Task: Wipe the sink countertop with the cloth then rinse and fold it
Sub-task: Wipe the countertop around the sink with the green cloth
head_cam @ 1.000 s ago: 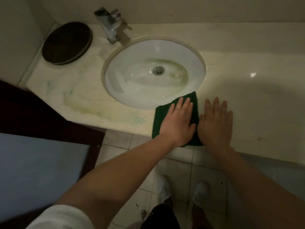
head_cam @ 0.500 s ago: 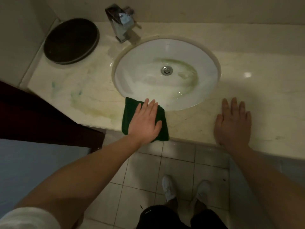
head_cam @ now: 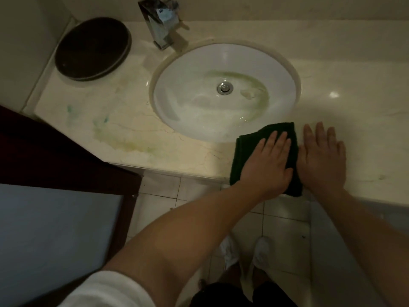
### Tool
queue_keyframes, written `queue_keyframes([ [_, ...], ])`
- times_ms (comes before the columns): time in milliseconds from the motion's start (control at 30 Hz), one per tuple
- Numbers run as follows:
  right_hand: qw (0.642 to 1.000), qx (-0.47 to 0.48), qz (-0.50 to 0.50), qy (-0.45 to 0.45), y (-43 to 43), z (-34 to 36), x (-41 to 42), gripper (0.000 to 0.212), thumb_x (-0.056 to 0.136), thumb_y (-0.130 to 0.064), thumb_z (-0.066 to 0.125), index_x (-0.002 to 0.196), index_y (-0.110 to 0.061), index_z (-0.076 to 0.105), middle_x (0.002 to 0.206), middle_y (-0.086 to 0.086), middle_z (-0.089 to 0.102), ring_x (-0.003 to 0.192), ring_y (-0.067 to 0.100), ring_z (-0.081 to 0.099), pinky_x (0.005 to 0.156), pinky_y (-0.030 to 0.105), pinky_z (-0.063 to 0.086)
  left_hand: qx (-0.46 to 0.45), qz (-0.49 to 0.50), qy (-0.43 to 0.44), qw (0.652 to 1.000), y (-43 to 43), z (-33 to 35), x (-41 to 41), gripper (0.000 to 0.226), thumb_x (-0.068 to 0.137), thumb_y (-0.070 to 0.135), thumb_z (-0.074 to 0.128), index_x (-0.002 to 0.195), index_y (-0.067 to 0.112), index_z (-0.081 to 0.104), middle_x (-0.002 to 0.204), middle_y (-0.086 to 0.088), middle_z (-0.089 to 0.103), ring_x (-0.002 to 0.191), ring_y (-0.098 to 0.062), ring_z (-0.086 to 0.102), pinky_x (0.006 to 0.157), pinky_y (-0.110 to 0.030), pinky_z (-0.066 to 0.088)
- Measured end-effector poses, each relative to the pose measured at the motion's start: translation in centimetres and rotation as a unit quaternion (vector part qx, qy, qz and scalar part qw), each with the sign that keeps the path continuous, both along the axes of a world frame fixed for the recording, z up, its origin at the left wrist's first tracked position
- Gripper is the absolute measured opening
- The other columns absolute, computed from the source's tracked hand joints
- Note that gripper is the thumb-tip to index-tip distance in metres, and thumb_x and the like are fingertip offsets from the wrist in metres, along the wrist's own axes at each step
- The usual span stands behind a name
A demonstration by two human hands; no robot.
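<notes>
My left hand (head_cam: 266,160) lies flat, fingers spread, on the green cloth (head_cam: 247,147) at the countertop (head_cam: 188,151) front edge, right hand (head_cam: 322,158) open beside it; soft, limp, probably damp, I'd pinch its corners.

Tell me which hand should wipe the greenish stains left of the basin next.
Left. The left hand already lies flat on the green cloth, on the side nearer the stains. The right hand rests bare on the countertop, farther away, without cloth.
</notes>
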State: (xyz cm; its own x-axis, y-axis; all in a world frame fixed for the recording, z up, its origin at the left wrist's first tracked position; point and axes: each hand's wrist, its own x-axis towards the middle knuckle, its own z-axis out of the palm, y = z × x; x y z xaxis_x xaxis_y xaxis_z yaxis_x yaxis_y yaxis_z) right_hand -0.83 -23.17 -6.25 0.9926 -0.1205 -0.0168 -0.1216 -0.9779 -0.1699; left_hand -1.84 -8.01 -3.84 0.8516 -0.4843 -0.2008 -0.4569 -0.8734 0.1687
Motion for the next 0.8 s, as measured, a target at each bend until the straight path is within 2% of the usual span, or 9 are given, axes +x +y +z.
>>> queue_keyframes([
  [133,1.0,-0.01,0.002,-0.005,0.1,0.0,-0.1,0.059,0.097,-0.037,0.023,0.152,-0.018,0.023,0.16,0.011,0.02,0.147,0.033,0.017,0.117,0.051,0.014,0.008,-0.034,0.0,0.999,5.6,0.2,0.5,0.071,0.095,0.043,0.03,0.153,0.008,0.009,0.162,-0.008,0.006,0.149,-0.023,0.001,0.121,-0.04,0.004],
  [233,1.0,-0.013,0.011,0.016,0.0,0.3,0.1,0.06,0.095,-0.037,0.022,0.152,-0.019,0.022,0.16,0.011,0.02,0.147,0.033,0.016,0.117,0.049,0.014,0.034,0.0,-0.007,0.999,10.5,0.8,0.7,0.071,0.095,0.045,0.027,0.153,0.011,0.006,0.162,-0.009,0.007,0.149,-0.023,0.001,0.121,-0.043,0.009],
  [333,0.996,0.078,0.046,0.01,-1.8,1.0,0.2,0.06,0.094,-0.034,0.023,0.15,-0.014,0.029,0.158,0.015,0.024,0.147,0.034,0.018,0.117,0.046,0.017,0.059,0.009,-0.005,0.998,12.5,1.0,0.4,0.068,0.097,0.045,0.016,0.153,0.011,0.001,0.162,-0.008,0.002,0.149,-0.022,-0.004,0.121,-0.043,0.007],
  [400,0.991,0.129,0.028,-0.025,-4.8,1.4,-0.1,0.059,0.095,-0.032,0.024,0.149,-0.011,0.032,0.157,0.016,0.027,0.146,0.033,0.021,0.117,0.043,0.02,0.062,0.032,-0.007,0.998,11.9,0.9,0.2,0.068,0.096,0.044,0.015,0.153,0.01,0.001,0.162,-0.008,0.001,0.149,-0.022,-0.004,0.121,-0.042,0.005],
  [533,0.995,0.064,-0.065,-0.049,-13.2,0.9,-0.4,0.06,0.095,-0.03,0.025,0.148,-0.002,0.03,0.153,0.022,0.032,0.144,0.038,0.023,0.116,0.046,0.024,0.037,0.065,-0.006,0.997,6.1,0.9,0.3,0.068,0.096,0.041,0.017,0.152,0.009,0.0,0.162,-0.01,-0.001,0.149,-0.024,-0.006,0.121,-0.043,0.004],
  [700,0.995,0.056,-0.052,-0.057,-16.2,-0.3,-0.5,0.055,0.096,-0.022,0.029,0.145,0.003,0.033,0.151,0.025,0.033,0.142,0.041,0.027,0.115,0.045,0.021,0.011,0.064,-0.004,0.998,-5.0,0.3,1.4,0.069,0.096,0.043,0.022,0.153,0.009,0.003,0.162,-0.01,-0.004,0.148,-0.026,-0.009,0.121,-0.046,0.006],
  [800,0.992,0.082,-0.047,-0.089,-16.3,-0.7,-0.7,0.049,0.097,-0.014,0.032,0.142,0.005,0.037,0.148,0.026,0.038,0.14,0.041,0.032,0.115,0.044,0.024,0.019,0.021,-0.015,0.999,-12.4,0.1,1.4,0.069,0.097,0.041,0.023,0.152,0.005,0.004,0.161,-0.012,-0.001,0.148,-0.029,-0.004,0.12,-0.045,0.005],
])
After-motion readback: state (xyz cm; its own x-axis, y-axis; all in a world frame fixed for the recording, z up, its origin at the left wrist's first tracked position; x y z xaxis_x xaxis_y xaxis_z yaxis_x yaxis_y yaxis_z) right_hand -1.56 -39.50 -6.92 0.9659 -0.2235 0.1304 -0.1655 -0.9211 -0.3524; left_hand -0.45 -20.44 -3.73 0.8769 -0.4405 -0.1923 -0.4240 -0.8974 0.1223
